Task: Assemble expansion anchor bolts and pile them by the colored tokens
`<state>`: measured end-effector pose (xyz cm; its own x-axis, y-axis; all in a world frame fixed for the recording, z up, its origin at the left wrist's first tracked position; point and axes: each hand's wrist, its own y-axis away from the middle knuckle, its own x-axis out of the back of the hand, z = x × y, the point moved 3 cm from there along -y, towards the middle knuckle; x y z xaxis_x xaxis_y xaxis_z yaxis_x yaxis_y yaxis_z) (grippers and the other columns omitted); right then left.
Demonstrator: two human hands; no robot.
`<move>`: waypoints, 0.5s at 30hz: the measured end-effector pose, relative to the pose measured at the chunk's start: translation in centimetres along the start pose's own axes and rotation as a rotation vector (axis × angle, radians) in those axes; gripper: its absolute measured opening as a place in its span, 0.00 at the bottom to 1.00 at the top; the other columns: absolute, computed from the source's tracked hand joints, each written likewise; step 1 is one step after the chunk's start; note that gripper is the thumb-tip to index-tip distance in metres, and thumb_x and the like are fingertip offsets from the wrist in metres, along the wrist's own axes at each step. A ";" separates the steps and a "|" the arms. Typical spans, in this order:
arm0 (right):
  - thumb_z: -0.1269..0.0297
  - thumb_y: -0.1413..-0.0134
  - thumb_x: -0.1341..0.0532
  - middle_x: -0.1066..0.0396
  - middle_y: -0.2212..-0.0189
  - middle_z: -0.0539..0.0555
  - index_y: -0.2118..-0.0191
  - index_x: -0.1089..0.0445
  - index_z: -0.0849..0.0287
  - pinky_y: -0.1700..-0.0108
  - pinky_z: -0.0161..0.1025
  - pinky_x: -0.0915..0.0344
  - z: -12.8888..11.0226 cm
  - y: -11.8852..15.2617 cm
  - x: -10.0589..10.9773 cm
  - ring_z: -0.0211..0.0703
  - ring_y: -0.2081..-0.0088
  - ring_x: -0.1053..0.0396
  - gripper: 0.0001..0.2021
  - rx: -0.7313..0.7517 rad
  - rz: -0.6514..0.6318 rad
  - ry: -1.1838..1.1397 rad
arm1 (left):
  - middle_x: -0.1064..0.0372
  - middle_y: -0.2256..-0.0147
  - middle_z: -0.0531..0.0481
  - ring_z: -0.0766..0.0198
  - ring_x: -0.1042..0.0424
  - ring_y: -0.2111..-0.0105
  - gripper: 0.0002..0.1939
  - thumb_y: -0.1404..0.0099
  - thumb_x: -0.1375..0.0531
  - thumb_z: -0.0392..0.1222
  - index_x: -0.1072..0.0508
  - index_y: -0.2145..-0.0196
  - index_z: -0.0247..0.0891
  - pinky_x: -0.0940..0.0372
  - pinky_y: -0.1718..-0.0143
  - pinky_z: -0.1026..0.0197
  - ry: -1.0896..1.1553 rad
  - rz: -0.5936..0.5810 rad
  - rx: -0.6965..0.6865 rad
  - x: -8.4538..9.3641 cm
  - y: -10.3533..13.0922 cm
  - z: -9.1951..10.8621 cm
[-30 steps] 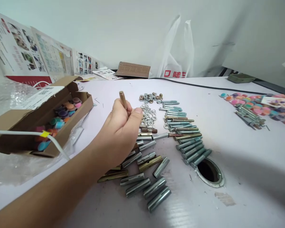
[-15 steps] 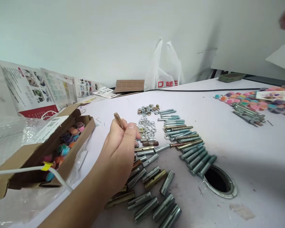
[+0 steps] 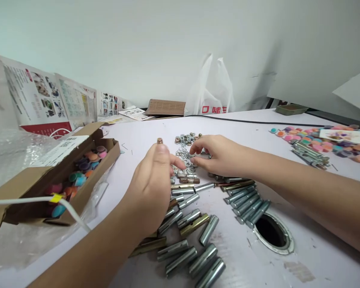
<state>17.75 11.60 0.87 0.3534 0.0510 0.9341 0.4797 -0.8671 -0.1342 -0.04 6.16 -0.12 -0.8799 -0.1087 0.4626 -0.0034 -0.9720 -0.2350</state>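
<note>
My left hand (image 3: 154, 182) is closed on a threaded metal bolt (image 3: 159, 141), whose brownish tip shows above the thumb. My right hand (image 3: 211, 154) reaches over the small washers (image 3: 183, 154), thumb and forefinger apart, with nothing visible between them. Behind the washers lies a heap of nuts (image 3: 187, 139). Metal sleeves (image 3: 195, 224) in silver and brass tones are spread below and right of my left hand. Rows of bolts (image 3: 247, 202) lie under and in front of my right forearm, which hides some of them.
On the left, an open cardboard box (image 3: 108, 160) holds coloured discs, with a white cable (image 3: 69, 208) across it. A round hole (image 3: 273, 232) opens at the right. More discs (image 3: 318, 140) and a white plastic bag (image 3: 213, 92) are farther back.
My right hand has come in from the upper right to the washers. The bolt in my left hand now points more upright, and that hand's fingers have shifted.
</note>
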 end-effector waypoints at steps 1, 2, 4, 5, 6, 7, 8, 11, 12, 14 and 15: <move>0.61 0.43 0.41 0.23 0.59 0.56 0.58 0.23 0.58 0.56 0.46 0.34 0.6 -0.5 -0.8 0.49 0.58 0.28 0.12 -0.011 -0.032 0.006 | 0.32 0.70 0.48 0.62 0.36 0.75 0.29 0.28 0.59 0.65 0.30 0.67 0.42 0.42 0.76 0.58 -0.016 0.003 0.044 0.0 0.1 0.1; 0.61 0.42 0.41 0.23 0.61 0.55 0.59 0.23 0.57 0.57 0.44 0.34 1.1 -0.8 -1.4 0.47 0.60 0.28 0.12 -0.018 -0.065 -0.007 | 0.33 0.71 0.49 0.62 0.38 0.76 0.27 0.28 0.57 0.63 0.29 0.66 0.43 0.43 0.77 0.59 -0.037 -0.003 0.084 -0.1 0.2 0.2; 0.61 0.42 0.41 0.23 0.66 0.52 0.60 0.23 0.56 0.61 0.41 0.35 2.1 -1.3 -1.8 0.43 0.65 0.28 0.10 -0.030 -0.106 -0.047 | 0.34 0.72 0.51 0.63 0.37 0.75 0.22 0.27 0.54 0.58 0.29 0.63 0.43 0.43 0.76 0.60 -0.063 -0.039 0.115 -0.2 0.4 0.4; 0.62 0.42 0.40 0.23 0.67 0.52 0.61 0.23 0.56 0.62 0.40 0.36 2.5 -1.5 -1.8 0.41 0.67 0.29 0.09 -0.034 -0.112 -0.065 | 0.34 0.71 0.52 0.63 0.36 0.74 0.19 0.26 0.54 0.56 0.29 0.62 0.43 0.42 0.75 0.60 -0.066 -0.062 0.115 -0.3 0.4 0.3; 0.63 0.42 0.40 0.23 0.68 0.51 0.61 0.23 0.56 0.63 0.39 0.36 2.7 -1.6 -1.8 0.40 0.68 0.29 0.08 -0.032 -0.109 -0.081 | 0.34 0.70 0.52 0.63 0.34 0.72 0.17 0.26 0.54 0.53 0.30 0.61 0.44 0.41 0.74 0.61 -0.060 -0.079 0.113 -0.4 0.3 0.2; 0.64 0.43 0.39 0.24 0.69 0.50 0.62 0.23 0.57 0.64 0.38 0.36 2.9 -1.7 -1.8 0.39 0.68 0.30 0.08 -0.026 -0.100 -0.089 | 0.34 0.70 0.52 0.63 0.33 0.71 0.15 0.26 0.54 0.51 0.31 0.60 0.44 0.41 0.73 0.62 -0.047 -0.092 0.112 -0.4 0.3 0.1; 0.65 0.43 0.39 0.24 0.69 0.50 0.62 0.23 0.57 0.63 0.37 0.36 3.0 -1.7 -1.8 0.39 0.68 0.30 0.07 -0.015 -0.085 -0.090 | 0.34 0.69 0.53 0.63 0.32 0.70 0.14 0.25 0.54 0.50 0.32 0.60 0.44 0.41 0.73 0.62 -0.026 -0.098 0.119 -0.4 0.1 -0.1; 0.66 0.41 0.41 0.23 0.66 0.50 0.63 0.23 0.58 0.61 0.37 0.37 3.0 -1.8 -1.9 0.39 0.66 0.30 0.08 0.015 -0.033 -0.092 | 0.33 0.70 0.53 0.65 0.35 0.72 0.13 0.25 0.54 0.49 0.33 0.60 0.44 0.42 0.74 0.64 0.052 -0.096 0.144 -0.4 -0.3 -0.7; 0.66 0.40 0.41 0.23 0.66 0.51 0.63 0.23 0.58 0.61 0.37 0.37 3.0 -1.8 -2.0 0.39 0.66 0.31 0.08 0.017 -0.019 -0.097 | 0.33 0.69 0.53 0.66 0.35 0.73 0.13 0.25 0.53 0.49 0.33 0.60 0.44 0.42 0.74 0.64 0.078 -0.086 0.136 -0.3 -0.4 -0.8; 0.65 0.40 0.42 0.24 0.67 0.51 0.63 0.24 0.58 0.62 0.38 0.38 2.8 -1.6 -2.0 0.38 0.67 0.32 0.09 0.018 0.021 -0.108 | 0.33 0.68 0.52 0.66 0.33 0.70 0.12 0.25 0.52 0.48 0.32 0.60 0.43 0.39 0.71 0.65 0.137 -0.060 0.091 -0.3 -0.7 -0.9; 0.64 0.40 0.42 0.24 0.67 0.51 0.63 0.24 0.59 0.63 0.38 0.39 2.7 -1.5 -1.9 0.38 0.68 0.32 0.09 0.021 0.051 -0.117 | 0.33 0.67 0.52 0.65 0.31 0.66 0.12 0.25 0.52 0.49 0.32 0.60 0.43 0.38 0.68 0.65 0.171 -0.053 0.060 -0.3 -0.8 -1.0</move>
<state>18.51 14.14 -1.56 0.4686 0.0661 0.8809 0.4750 -0.8596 -0.1882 -0.27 7.14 -0.92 -0.9473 -0.0247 0.3195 -0.0283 -0.9867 -0.1602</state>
